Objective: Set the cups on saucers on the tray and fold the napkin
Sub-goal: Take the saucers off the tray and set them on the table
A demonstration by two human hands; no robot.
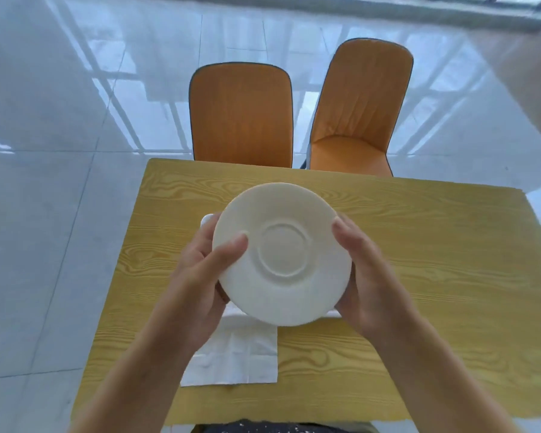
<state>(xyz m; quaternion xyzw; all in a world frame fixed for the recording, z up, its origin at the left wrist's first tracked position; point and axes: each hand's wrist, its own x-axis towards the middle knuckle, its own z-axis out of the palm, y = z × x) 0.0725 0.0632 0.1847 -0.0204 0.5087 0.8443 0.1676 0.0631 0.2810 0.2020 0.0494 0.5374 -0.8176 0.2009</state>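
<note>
A white saucer (281,254) with a round ring in its middle is held up above the table, close to the camera. My left hand (200,276) grips its left rim, thumb on top. My right hand (363,276) grips its right rim in the same way. A white napkin (241,354) lies flat on the table beneath, partly hidden by the saucer and my left arm. A small white rounded thing (207,220), perhaps a cup, peeks out behind my left hand. No tray is in view; the saucer hides much of the table's middle.
The yellow wood-grain table (419,276) stretches to the right of my hands. Two orange chairs (241,117) (363,114) stand at its far edge. A shiny pale tiled floor surrounds the table.
</note>
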